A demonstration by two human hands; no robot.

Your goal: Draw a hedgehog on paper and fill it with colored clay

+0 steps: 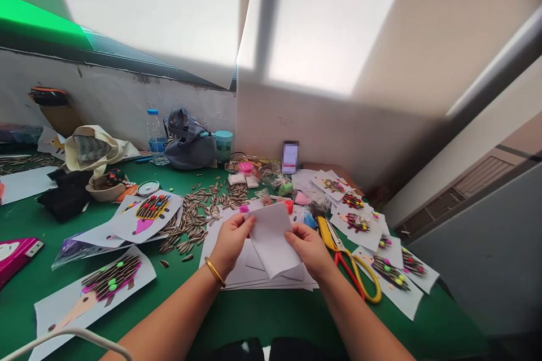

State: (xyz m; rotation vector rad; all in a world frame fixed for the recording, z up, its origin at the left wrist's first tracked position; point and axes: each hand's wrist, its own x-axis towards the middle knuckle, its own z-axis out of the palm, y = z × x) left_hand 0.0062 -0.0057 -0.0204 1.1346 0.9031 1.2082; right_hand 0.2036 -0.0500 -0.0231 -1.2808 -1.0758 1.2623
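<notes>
Both my hands hold up a folded white sheet of paper [271,240] by its edges. My left hand [231,240], with a gold bangle [215,272] on its wrist, pinches the sheet's left side. My right hand [309,248] grips its lower right side. Beneath them lies a stack of white paper [258,273]. Loose sunflower seeds [190,223] are scattered left of my left hand. Right of my right hand lie yellow-and-red-handled scissors [364,276] and a yellow utility knife [326,233].
The green table [262,327] holds several paper hedgehog crafts with seed spines and coloured beads [112,279]. At the back stand a water bottle [157,138], a grey bag [189,141], a teal cup [223,145] and a propped-up phone [290,157]. A wall runs behind.
</notes>
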